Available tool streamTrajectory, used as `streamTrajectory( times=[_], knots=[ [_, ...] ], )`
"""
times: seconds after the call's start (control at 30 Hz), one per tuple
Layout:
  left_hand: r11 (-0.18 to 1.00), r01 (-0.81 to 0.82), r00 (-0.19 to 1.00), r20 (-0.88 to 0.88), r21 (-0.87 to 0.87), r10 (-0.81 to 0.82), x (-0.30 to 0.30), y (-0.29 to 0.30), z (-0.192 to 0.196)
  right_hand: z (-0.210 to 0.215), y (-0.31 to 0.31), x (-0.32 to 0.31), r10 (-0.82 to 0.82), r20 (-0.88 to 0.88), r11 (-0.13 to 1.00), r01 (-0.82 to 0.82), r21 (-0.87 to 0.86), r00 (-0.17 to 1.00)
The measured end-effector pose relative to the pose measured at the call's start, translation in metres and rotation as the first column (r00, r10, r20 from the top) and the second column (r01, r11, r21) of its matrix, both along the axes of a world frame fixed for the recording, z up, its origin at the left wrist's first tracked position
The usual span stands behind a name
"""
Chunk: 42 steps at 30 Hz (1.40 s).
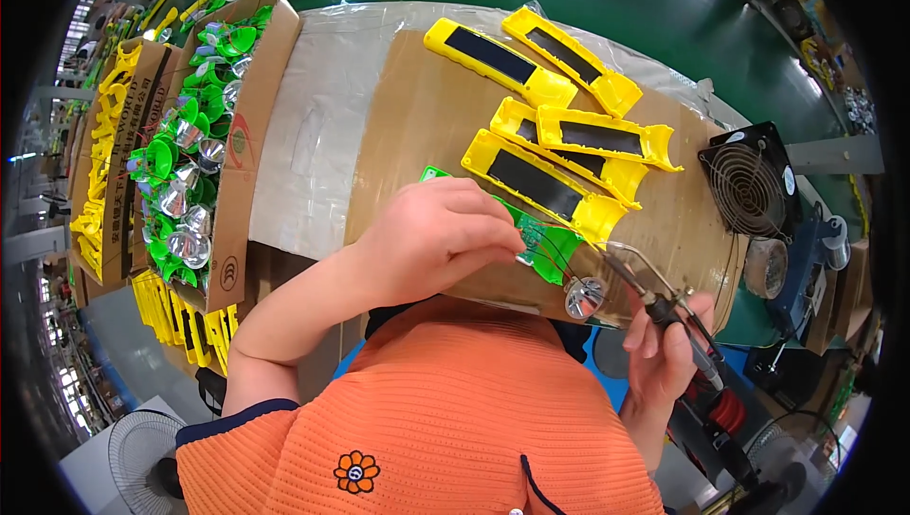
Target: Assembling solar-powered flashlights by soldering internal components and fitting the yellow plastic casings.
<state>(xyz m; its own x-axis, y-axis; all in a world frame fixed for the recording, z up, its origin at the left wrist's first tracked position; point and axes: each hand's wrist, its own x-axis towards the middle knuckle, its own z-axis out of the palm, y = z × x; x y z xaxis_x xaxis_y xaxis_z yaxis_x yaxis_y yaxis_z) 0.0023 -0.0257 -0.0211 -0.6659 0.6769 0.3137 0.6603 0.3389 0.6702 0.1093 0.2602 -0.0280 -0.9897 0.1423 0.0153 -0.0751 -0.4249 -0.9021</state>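
My left hand point(445, 232) is closed, fingertips pressed together over a green flashlight body point(561, 254). Whatever they pinch is too small or hidden to make out. Thin wires run over a small circuit board point(531, 232) in the green body, and its round silver reflector point(585, 297) lies at the near end. My right hand point(665, 354) grips a soldering iron point(668, 314) with a bent metal tube along it. The iron's tip points up and left, close to a yellow housing point(526, 179) and the right end of the green body.
Several more yellow housings with dark panels point(493, 55) lie beyond my hands on the brown board point(403, 117). At left stand a carton point(261, 136) of green flashlight bodies and a box of yellow parts point(100, 174). A black fan point(749, 183) stands at right, beside a blue device point(801, 268).
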Motion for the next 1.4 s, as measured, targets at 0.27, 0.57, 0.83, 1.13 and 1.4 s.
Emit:
streamTrajectory(
  times=[0.27,0.57,0.83,1.13,1.4],
  knots=[
    [0.997,-0.076,0.997,0.004,0.004,0.076,0.000,0.007,0.000,-0.005,-0.010,-0.014,0.104,0.138,0.994,-0.107,0.011,0.985],
    [0.971,-0.131,0.991,-0.036,-0.200,0.126,0.005,0.017,0.015,-0.002,-0.008,-0.023,0.175,0.242,0.984,-0.179,-0.004,0.954],
    [0.927,-0.081,0.997,-0.015,-0.365,0.081,0.002,0.019,0.023,0.003,-0.011,-0.027,0.190,0.289,0.976,-0.211,0.043,0.938],
    [0.911,-0.050,0.998,0.006,-0.410,0.058,0.001,0.021,0.025,0.005,-0.013,-0.028,0.196,0.284,0.972,-0.225,0.071,0.938],
    [0.898,-0.012,1.000,0.005,-0.439,0.015,-0.002,0.020,0.029,0.007,-0.015,-0.030,0.188,0.316,0.974,-0.218,0.060,0.930]
  ],
)
